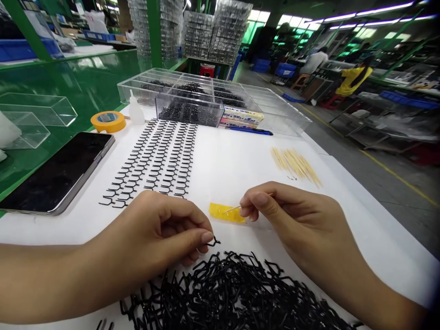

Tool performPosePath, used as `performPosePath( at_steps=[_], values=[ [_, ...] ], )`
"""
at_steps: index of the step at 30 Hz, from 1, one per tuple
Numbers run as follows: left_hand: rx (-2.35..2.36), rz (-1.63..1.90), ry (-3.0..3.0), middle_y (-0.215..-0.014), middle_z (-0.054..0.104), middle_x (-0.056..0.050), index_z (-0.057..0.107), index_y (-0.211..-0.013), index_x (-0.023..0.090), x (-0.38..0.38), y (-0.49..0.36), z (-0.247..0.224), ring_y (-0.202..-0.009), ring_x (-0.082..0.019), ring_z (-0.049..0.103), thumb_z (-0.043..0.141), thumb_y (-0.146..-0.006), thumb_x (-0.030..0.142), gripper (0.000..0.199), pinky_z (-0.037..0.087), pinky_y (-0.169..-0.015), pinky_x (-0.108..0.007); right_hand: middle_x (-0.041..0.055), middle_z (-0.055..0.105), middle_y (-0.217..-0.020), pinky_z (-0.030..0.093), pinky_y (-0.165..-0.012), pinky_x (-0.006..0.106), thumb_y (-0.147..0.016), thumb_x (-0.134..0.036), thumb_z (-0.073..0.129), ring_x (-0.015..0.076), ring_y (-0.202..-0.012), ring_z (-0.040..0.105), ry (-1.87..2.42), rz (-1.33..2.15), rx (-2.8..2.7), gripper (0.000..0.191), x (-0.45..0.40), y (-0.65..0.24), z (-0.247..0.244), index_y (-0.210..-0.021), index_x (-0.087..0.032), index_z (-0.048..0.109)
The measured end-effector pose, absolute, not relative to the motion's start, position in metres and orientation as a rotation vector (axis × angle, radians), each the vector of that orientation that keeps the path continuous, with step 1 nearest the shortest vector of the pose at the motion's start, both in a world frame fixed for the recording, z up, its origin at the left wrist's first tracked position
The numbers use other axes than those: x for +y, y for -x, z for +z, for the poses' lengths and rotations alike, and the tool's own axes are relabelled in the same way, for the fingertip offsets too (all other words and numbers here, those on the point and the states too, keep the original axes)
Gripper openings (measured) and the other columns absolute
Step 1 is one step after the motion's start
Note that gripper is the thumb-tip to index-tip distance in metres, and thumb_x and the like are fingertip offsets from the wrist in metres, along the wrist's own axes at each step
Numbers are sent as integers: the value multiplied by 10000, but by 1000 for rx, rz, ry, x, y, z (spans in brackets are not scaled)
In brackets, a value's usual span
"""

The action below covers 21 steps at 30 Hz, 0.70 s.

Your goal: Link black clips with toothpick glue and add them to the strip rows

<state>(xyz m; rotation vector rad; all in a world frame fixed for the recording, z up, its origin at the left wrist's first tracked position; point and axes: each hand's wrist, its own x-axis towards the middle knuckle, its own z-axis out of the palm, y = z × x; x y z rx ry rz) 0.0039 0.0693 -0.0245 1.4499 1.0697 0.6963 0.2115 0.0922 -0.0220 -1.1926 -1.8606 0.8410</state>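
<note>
Left hand [168,224] pinches black forked piece [216,241] just beyond pile [233,293], end exposed, likely for access. Right hand [295,211] grips toothpick [233,209] behind tip, presumably for fine reach over yellow strip [234,217].

From the view's centre, 6 o'clock: yellow strip [217,211], with a black heap [220,293] below. 9 o'clock: black parts [158,160], repeated in slanting columns on a white sheet [237,160]; farther out, a black-screened, grey-edged phone [58,174]. 10 o'clock: orange tape [109,123] bearing a blue label [107,117]; milky white bottle [136,112]; green table [103,68]. 11 o'clock: clear, faintly violet box [189,115], black contents. 1 o'clock: cartons [242,117] in yellow, white and pinkish red; blue pen [249,131]. 2 o'clock: bright yellow garment [357,79]. 3 o'clock: straw-coloured toothpicks [297,165]; grey floor [378,192] crossed by a yellow line [388,170].
</note>
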Motion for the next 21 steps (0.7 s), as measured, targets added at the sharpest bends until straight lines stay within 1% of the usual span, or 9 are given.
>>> performPosePath(
  at_steps=[5, 9, 12, 21],
  values=[
    [1067, 685, -1524, -552, 627, 39, 665, -678, 187, 70, -5, -25, -468, -40, 565, 581, -783, 193, 135, 420, -420, -51, -47, 622, -610, 464, -569, 126, -892, -327, 567, 76, -578, 565, 1113, 1013, -1782, 247, 86, -209, -18, -678, -239, 652],
    [1080, 636, -1566, -539, 614, 40, 657, -669, 171, 70, -4, -23, -463, -37, 539, 566, -788, 185, 150, 402, -419, -63, -45, 622, -607, 474, -566, 138, -874, -371, 591, 84, -572, 565, 1046, 1162, -1741, 230, 80, -207, -20, -692, -250, 663],
    [1101, 565, -1579, -539, 603, 45, 648, -677, 160, 71, -2, -20, -471, -27, 519, 552, -799, 186, 157, 389, -431, -57, -40, 615, -589, 467, -556, 142, -868, -367, 603, 85, -557, 556, 1051, 1161, -1743, 239, 80, -206, -20, -672, -244, 662],
    [1101, 567, -1634, -531, 595, 62, 656, -683, 173, 71, -2, -20, -461, -20, 497, 559, -794, 189, 149, 373, -424, -55, -29, 613, -587, 473, -538, 173, -874, -378, 587, 105, -548, 556, 1081, 1125, -1792, 249, 82, -206, -22, -672, -253, 660]
  ],
)
